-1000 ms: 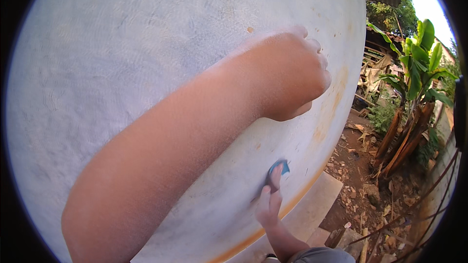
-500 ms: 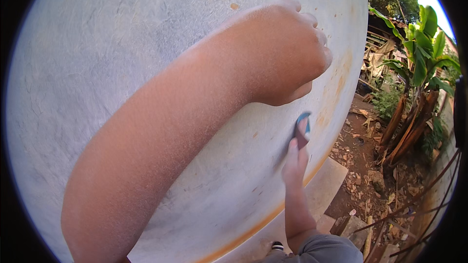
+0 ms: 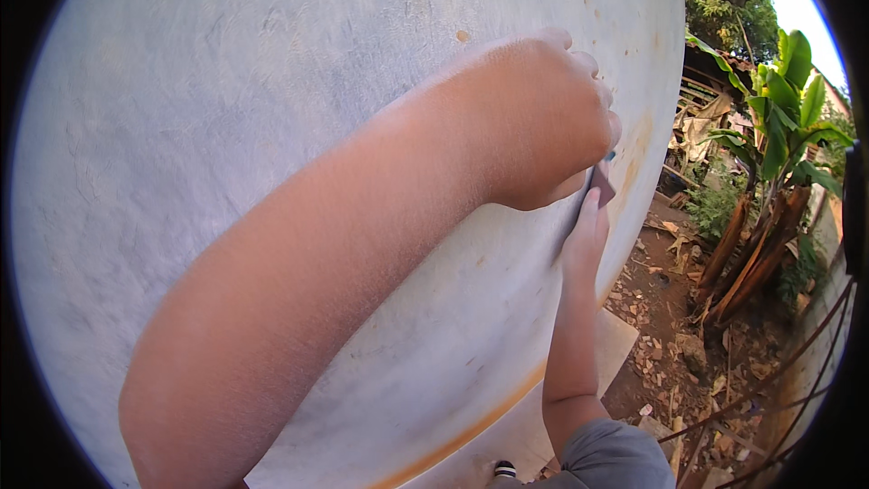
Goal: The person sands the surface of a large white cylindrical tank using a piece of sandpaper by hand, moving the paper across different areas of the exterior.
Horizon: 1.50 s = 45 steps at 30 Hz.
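My left forearm stretches large across the view, dusted with pale powder. At its end my left hand (image 3: pixel 552 122) is curled into a fist in front of the pale wall (image 3: pixel 244 118); the inside of the fist is hidden. Lower down and smaller in view, my right hand (image 3: pixel 587 234) grips a brown folded piece of sandpaper (image 3: pixel 602 185) against the wall. A bit of teal at its upper end shows beside the left fist, which hides some of it.
An orange-brown stained band (image 3: pixel 489 421) runs along the wall's base above a pale ledge (image 3: pixel 617 344). On the right are a banana plant (image 3: pixel 786 118), rubble-strewn soil (image 3: pixel 665 308) and thin rusty rods (image 3: pixel 769 407). A striped shoe (image 3: pixel 504 469) shows at the bottom.
My right hand has slid up the wall with the sandpaper, close beside the left fist. The left fist sits slightly lower and further right in view, still curled.
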Each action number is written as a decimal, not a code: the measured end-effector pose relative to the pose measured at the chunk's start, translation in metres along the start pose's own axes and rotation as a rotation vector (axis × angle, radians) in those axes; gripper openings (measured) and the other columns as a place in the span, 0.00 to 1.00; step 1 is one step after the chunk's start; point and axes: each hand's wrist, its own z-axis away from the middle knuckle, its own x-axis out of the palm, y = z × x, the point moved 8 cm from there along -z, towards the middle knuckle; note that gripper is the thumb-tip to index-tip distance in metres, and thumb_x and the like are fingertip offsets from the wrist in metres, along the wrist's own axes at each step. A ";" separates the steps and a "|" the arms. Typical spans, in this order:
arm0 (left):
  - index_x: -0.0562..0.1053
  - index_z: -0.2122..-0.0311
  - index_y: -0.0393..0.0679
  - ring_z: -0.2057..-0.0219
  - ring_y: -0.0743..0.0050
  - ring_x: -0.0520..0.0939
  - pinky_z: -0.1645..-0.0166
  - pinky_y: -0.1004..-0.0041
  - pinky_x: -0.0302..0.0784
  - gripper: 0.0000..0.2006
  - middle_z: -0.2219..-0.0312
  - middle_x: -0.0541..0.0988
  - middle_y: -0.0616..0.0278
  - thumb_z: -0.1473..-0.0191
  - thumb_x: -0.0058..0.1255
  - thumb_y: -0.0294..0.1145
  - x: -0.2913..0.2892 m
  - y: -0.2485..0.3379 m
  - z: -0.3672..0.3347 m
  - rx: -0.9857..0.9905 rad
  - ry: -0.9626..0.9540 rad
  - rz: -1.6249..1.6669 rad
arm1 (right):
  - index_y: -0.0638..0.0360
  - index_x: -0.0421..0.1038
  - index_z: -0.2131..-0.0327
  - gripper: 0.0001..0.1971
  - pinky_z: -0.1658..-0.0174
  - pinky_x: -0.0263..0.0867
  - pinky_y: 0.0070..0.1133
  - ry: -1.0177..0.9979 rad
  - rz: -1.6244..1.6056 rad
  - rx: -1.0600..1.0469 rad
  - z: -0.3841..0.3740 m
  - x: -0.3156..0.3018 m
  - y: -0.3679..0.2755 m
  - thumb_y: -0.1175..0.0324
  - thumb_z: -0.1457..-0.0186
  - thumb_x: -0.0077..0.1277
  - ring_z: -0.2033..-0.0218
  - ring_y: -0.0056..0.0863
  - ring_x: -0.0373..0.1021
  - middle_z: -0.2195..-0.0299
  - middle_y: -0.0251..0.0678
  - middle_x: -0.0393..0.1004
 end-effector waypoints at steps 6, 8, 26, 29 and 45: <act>0.77 0.73 0.46 0.65 0.65 0.81 0.53 0.65 0.75 0.04 0.75 0.79 0.63 0.52 0.53 0.33 0.003 0.000 0.001 0.020 -0.014 -0.024 | 0.81 0.44 0.32 0.35 0.27 0.33 0.41 -0.397 0.157 -0.299 0.227 0.071 -0.059 0.60 0.31 0.38 0.27 0.61 0.32 0.29 0.69 0.36; 0.77 0.73 0.46 0.66 0.65 0.81 0.53 0.65 0.74 0.04 0.75 0.79 0.63 0.52 0.53 0.32 0.005 0.000 0.001 0.022 -0.040 0.009 | 0.80 0.43 0.32 0.35 0.27 0.32 0.41 -0.309 0.083 -0.237 0.201 0.058 -0.036 0.59 0.30 0.36 0.26 0.59 0.32 0.29 0.68 0.36; 0.76 0.73 0.46 0.67 0.66 0.81 0.53 0.66 0.74 0.04 0.76 0.79 0.63 0.50 0.52 0.32 0.005 0.002 -0.004 0.003 -0.119 -0.030 | 0.75 0.48 0.31 0.33 0.30 0.30 0.56 -0.360 0.069 -0.216 0.301 0.062 0.008 0.71 0.38 0.39 0.29 0.73 0.33 0.29 0.69 0.38; 0.82 0.71 0.46 0.62 0.63 0.84 0.50 0.63 0.74 0.07 0.70 0.84 0.61 0.49 0.55 0.34 0.005 -0.001 -0.005 -0.058 -0.083 -0.023 | 0.72 0.49 0.31 0.33 0.31 0.31 0.59 -0.402 0.115 -0.173 0.352 0.062 0.032 0.71 0.39 0.41 0.30 0.75 0.34 0.29 0.67 0.39; 0.76 0.62 0.41 0.56 0.56 0.80 0.46 0.62 0.75 0.08 0.64 0.80 0.55 0.48 0.52 0.28 -0.009 0.003 -0.013 -0.096 -0.043 -0.167 | 0.65 0.64 0.37 0.29 0.31 0.54 0.44 -0.614 0.126 -0.240 0.312 0.010 0.011 0.71 0.43 0.50 0.33 0.56 0.56 0.34 0.58 0.57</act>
